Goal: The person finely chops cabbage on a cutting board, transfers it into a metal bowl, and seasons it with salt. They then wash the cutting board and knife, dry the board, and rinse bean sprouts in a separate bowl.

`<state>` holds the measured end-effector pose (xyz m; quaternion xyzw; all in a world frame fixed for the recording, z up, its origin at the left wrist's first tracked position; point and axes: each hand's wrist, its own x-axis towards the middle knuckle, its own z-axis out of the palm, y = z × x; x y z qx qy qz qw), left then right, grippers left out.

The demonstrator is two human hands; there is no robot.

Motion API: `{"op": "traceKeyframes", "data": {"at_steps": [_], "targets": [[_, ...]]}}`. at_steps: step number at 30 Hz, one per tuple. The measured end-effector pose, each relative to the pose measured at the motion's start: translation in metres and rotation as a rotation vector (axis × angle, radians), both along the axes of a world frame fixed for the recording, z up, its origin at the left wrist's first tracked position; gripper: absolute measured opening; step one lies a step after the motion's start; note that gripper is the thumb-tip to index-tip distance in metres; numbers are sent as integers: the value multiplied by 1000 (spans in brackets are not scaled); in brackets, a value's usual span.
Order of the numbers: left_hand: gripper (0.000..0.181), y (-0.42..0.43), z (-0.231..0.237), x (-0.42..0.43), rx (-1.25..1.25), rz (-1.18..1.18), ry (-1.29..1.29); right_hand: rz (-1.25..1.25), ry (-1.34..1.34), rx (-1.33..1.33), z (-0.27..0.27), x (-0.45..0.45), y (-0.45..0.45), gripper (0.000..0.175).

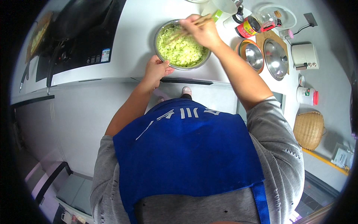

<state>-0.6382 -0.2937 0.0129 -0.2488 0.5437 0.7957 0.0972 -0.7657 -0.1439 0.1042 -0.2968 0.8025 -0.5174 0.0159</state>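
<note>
A round stainless steel bowl (188, 68) holds finely chopped pale green vegetable (184, 53), likely cabbage, on the white counter. My left hand (158, 69) pinches the bowl's near left rim between thumb and fingers. Over the bowl's upper right side, my right hand (203, 31) grips a pair of wooden chopsticks (205, 20). Their lower ends point down left into the chopped vegetable and look blurred.
A black cooktop (84, 50) with a dark pan (81, 16) lies left. Right of the bowl stand a clear jug with a green handle (217, 15), a red-labelled jar (247, 27), an orange-rimmed bowl (260, 68) and a steel lid (275, 60).
</note>
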Motion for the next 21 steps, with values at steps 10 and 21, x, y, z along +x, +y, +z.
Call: {"op": "traceKeyframes", "data": {"at_steps": [10, 21], "targets": [[15, -3, 1, -1, 19, -37, 13, -74, -155, 119, 15, -29, 41, 28], [16, -5, 5, -2, 21, -52, 9, -75, -228, 96, -14, -22, 52, 23]]}}
